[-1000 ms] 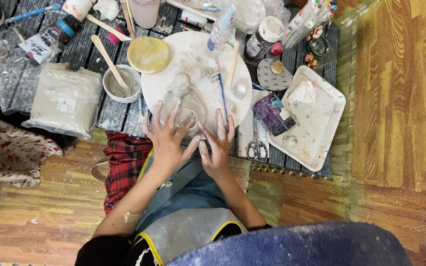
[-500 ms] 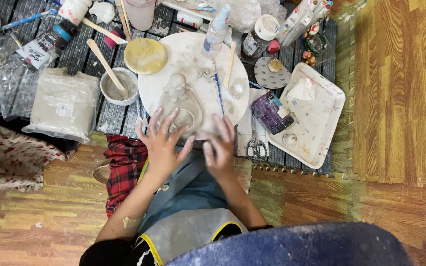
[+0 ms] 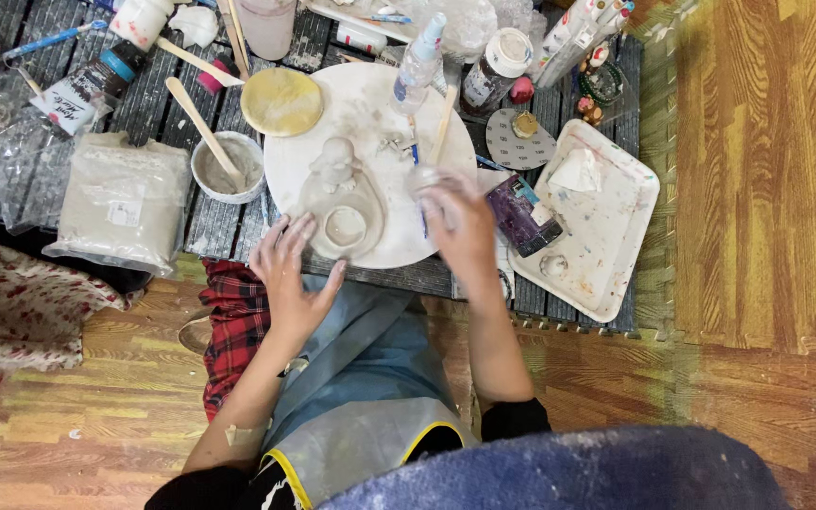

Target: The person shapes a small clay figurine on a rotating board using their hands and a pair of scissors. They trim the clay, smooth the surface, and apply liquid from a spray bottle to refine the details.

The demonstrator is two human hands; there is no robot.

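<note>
The pale, matte clay dish with a small lumpy figure at its back (image 3: 340,198) sits on the round white board (image 3: 370,104), near its front edge. A moment ago both my hands pressed at it; now my left hand (image 3: 290,279) rests spread at the board's edge, fingers loose, while my right hand (image 3: 455,222) has lifted away rightward, blurred, curled around something pale I cannot make out. A chalky slip bowl with a wooden stick (image 3: 226,165) stands left.
</note>
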